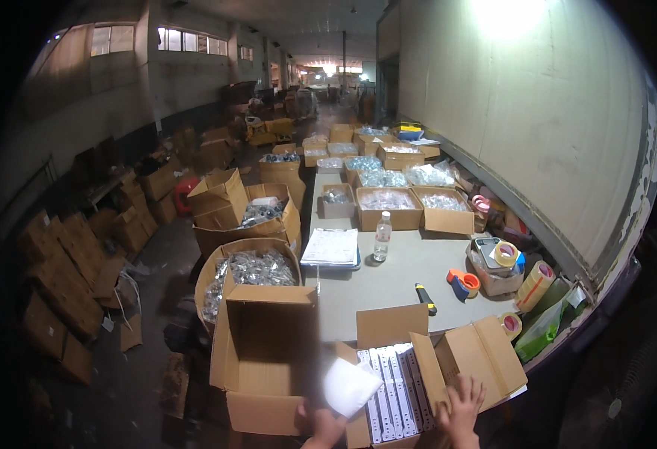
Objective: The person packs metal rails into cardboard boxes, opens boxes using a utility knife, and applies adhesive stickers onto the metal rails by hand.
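Observation:
My left hand (318, 428) holds a flat white packet (349, 387) by its lower corner, above the gap between two boxes. My right hand (461, 408) rests with spread fingers on the right flap of a small open cardboard box (485, 352) at the near edge of the grey table (388, 280). Inside that box stand several white packets (392, 389) in a row. To the left, off the table, sits a larger open cardboard box (265, 348), which looks empty.
On the table lie a clear water bottle (382, 236), a clipboard with papers (331, 247), an orange tape dispenser (463, 283), a black and yellow marker (425, 298) and tape rolls (535, 283). Boxes of bagged parts (250, 271) fill the far end and floor. A wall runs along the right.

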The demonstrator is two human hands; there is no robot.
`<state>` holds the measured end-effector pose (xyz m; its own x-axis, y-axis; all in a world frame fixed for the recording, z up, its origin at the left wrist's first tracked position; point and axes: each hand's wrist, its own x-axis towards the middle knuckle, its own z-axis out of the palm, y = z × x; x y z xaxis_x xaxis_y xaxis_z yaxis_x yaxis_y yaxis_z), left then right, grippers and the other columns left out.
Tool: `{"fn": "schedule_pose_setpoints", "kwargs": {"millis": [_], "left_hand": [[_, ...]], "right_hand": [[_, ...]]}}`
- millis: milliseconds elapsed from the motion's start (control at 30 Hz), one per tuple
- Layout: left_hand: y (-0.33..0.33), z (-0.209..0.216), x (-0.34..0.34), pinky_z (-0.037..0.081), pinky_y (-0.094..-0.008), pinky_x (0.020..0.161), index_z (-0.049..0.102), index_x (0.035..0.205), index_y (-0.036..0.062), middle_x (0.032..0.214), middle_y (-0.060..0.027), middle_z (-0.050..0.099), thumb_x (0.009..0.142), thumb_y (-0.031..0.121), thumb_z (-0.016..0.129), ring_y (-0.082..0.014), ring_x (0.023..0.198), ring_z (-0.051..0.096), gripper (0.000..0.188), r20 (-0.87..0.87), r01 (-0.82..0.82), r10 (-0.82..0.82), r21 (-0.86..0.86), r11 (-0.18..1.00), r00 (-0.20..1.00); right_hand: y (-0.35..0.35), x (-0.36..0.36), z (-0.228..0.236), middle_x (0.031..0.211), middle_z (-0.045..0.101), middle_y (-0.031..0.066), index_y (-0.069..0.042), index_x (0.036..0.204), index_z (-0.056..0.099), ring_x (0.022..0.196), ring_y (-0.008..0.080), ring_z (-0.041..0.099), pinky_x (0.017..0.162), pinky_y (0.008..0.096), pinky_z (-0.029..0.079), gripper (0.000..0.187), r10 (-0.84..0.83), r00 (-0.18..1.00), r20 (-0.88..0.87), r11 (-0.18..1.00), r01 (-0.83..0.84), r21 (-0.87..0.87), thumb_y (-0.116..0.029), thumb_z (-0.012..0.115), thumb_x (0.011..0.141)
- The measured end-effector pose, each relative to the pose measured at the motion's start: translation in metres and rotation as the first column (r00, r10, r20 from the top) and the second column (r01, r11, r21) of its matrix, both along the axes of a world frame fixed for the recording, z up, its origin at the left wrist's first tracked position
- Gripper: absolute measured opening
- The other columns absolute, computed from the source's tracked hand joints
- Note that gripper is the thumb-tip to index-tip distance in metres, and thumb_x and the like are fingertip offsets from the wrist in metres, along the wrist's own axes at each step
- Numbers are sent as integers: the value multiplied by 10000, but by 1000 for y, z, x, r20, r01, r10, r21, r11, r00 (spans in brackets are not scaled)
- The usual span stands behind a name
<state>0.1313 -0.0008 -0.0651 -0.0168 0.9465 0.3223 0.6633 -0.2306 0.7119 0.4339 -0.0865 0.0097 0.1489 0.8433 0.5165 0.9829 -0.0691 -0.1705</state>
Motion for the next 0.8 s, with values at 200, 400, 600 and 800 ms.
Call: {"fn": "schedule_pose_setpoints", "kwargs": {"millis": [200, 400, 600, 800], "left_hand": [[11, -41, -9, 171, -563, 1133, 597, 1292, 27, 1311, -209, 560, 730, 340, 793, -411, 1280, 418, 672, -24, 102, -113, -288, 952, 993], [3, -16, 0, 216, -547, 1125, 654, 1207, 11, 1303, -204, 567, 728, 360, 793, -407, 1282, 420, 609, 5, -10, 10, 16, 1000, 1000], [1, 33, 15, 238, -515, 1101, 714, 1109, 41, 1183, -198, 648, 761, 236, 746, -412, 1206, 485, 400, 34, -69, 68, 31, 997, 997], [8, 12, 15, 379, -514, 1024, 653, 1190, 13, 1265, -196, 585, 700, 310, 821, -414, 1211, 481, 597, -89, -33, 44, 120, 992, 995]], "right_hand": [[-2, 57, -94, 1411, 478, 234, 23, 1236, 574, 1378, 470, 345, 1165, 635, 174, 468, -160, 983, -85, 957, 133, -256, -150, 634, 805], [35, -10, 12, 1394, 532, 154, -84, 1198, 648, 1436, 391, 326, 1173, 622, 208, 454, 624, 685, -376, 728, -685, -42, -202, 733, 769], [48, 63, 36, 1302, 606, -12, -143, 1105, 678, 1454, 277, 344, 1185, 703, -4, 501, 483, 873, -62, 781, -462, -420, -159, 779, 614], [27, 131, -38, 1399, 543, 121, -88, 1225, 612, 1451, 336, 326, 1187, 666, 29, 397, 53, 993, 102, 885, 1, -465, -182, 642, 841]]}}
